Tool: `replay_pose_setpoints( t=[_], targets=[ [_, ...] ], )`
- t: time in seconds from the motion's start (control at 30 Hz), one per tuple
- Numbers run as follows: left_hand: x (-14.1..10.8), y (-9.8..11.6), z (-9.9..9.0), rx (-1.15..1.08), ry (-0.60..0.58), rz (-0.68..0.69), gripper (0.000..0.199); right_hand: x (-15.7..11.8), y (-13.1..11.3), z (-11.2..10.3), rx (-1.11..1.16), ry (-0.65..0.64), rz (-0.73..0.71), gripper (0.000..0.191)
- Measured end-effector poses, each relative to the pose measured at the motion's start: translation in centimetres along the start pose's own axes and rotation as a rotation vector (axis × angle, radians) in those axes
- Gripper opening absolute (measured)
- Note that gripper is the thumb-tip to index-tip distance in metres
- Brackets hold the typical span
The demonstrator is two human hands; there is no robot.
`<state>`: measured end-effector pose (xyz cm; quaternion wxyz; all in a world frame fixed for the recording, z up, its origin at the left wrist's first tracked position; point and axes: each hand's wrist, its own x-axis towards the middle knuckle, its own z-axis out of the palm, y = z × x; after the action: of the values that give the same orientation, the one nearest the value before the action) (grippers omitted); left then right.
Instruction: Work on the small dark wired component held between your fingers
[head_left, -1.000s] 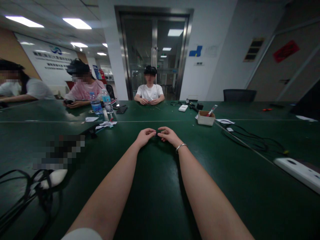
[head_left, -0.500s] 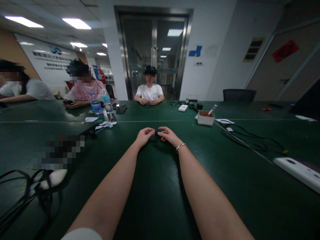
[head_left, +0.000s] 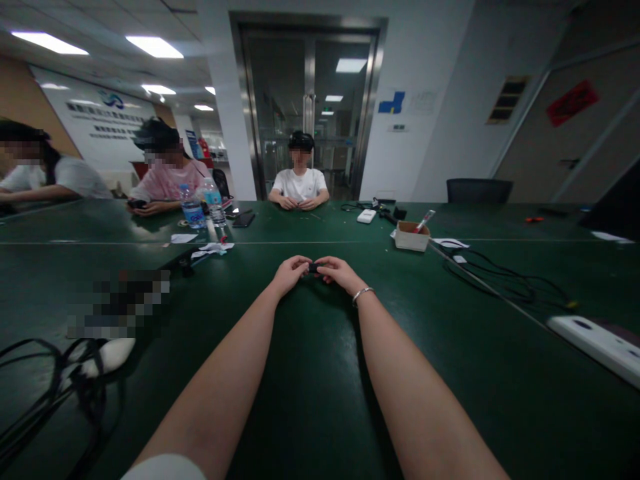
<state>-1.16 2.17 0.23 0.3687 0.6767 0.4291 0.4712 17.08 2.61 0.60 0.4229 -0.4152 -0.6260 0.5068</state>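
Both my arms reach forward over the dark green table (head_left: 320, 387). Between my fingertips is a small black object (head_left: 313, 267), too small to tell its kind. My left hand (head_left: 293, 274) pinches its left end with thumb and fingers. From the other side, my right hand (head_left: 337, 272) grips the right end, its fingers curled. A silver bracelet (head_left: 362, 293) circles my right wrist. The hands are close together, just above the tabletop, and hide part of the object.
To the left lie a white mouse (head_left: 116, 353), black cables (head_left: 83, 380) and paper scraps (head_left: 213, 249). Water bottles (head_left: 193, 210) stand farther back. At right are a small box (head_left: 411, 238) with a pen, more cables (head_left: 510, 277) and a white power strip (head_left: 595, 343). Several people sit across the table.
My hands stay nearly in place, with the fingers shifted slightly around the small black object. A little more of it shows now between the fingertips.
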Motion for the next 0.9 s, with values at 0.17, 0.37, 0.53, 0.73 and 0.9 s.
replay_pose_setpoints(
  t=[0.17,0.37,0.53,0.73,0.9],
  targets=[
    [0.12,-0.25,-0.05,0.035,-0.028,-0.040,0.037,-0.06,-0.09,0.00,0.005,-0.002,-0.009,0.021],
    [0.08,-0.21,0.00,0.024,-0.024,-0.033,0.035,-0.11,-0.10,0.06,0.014,0.009,0.003,0.019],
    [0.00,-0.17,-0.02,0.033,-0.029,-0.040,0.036,-0.10,-0.16,0.04,0.026,0.016,0.004,0.018],
    [0.15,-0.49,-0.02,0.013,-0.054,-0.023,0.034,-0.19,-0.32,0.13,0.009,0.024,0.012,0.018],
    [0.27,-0.73,-0.01,0.034,-0.047,-0.031,0.037,-0.37,-0.48,0.15,0.003,0.033,0.006,0.019]
  ],
)
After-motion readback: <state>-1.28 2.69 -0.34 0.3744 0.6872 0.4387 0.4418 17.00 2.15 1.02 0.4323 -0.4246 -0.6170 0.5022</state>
